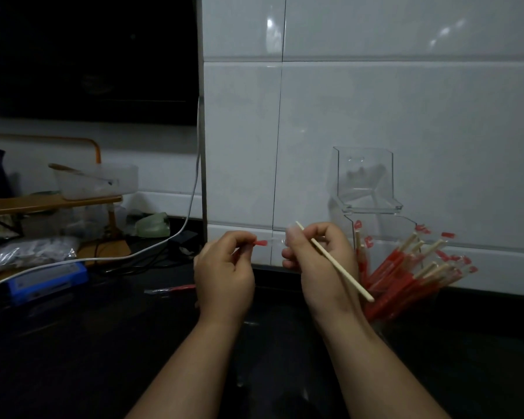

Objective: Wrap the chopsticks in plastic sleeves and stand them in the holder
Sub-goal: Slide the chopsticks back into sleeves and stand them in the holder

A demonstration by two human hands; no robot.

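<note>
Chopstick [336, 263] first: it's bare, slanted across my right grip [321, 261], which is curled around its middle. One tip pokes up and left past my fingers, and the other end hangs down to the right. My left grip [224, 267] pinches the red end of a plastic sleeve [261, 243] between thumb and fingertip. The clear part of the sleeve runs right toward my other hand, and I can barely make it out in this dim light.

That's my main worry. I can't see the sleeve's mouth, and the stick isn't lined up with it, so pushing now would likely crumple the film or slide along its outside. My pinch covers only a small bit of the red end, so a firm push could pull the sleeve free.

The stick's lower end sits just beside the wrapped chopsticks [400, 276] fanned out in the clear holder [366, 207] to the right. Swinging the stick round carelessly could knock them askew. A spare sleeve [176, 288] lies on the counter [73, 358] to the left.
</note>
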